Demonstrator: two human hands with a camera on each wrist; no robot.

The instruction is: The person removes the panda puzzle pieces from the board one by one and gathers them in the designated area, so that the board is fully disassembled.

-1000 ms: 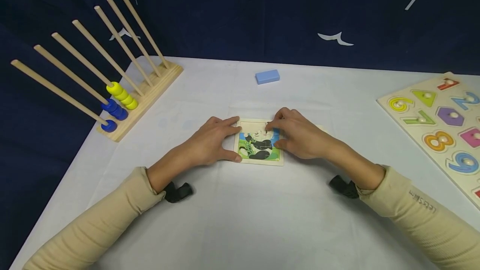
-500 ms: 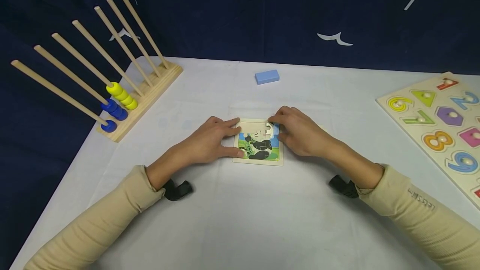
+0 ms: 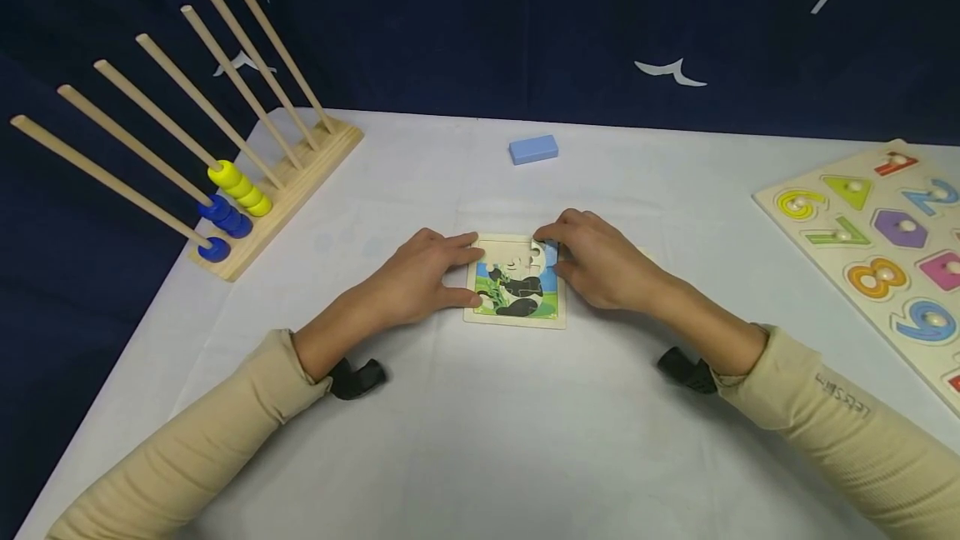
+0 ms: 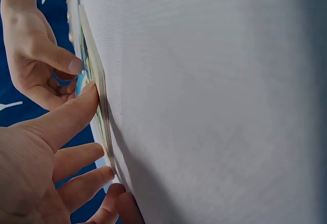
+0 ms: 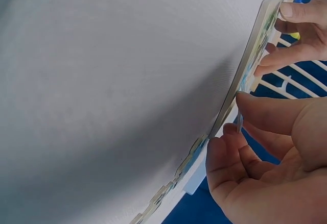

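The left hand (image 3: pixel 418 282) spreads nearly straight fingers against its side of the panda puzzle (image 3: pixel 515 323) between the hands, while the right hand (image 3: pixel 607 269) pinches a small piece (image 3: pixel 550 253), probably light, stiff, slightly slippery and best held by its edges.

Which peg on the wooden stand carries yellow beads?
The third peg from the near end of the stand; the two nearer pegs carry blue beads, the four farther pegs none.
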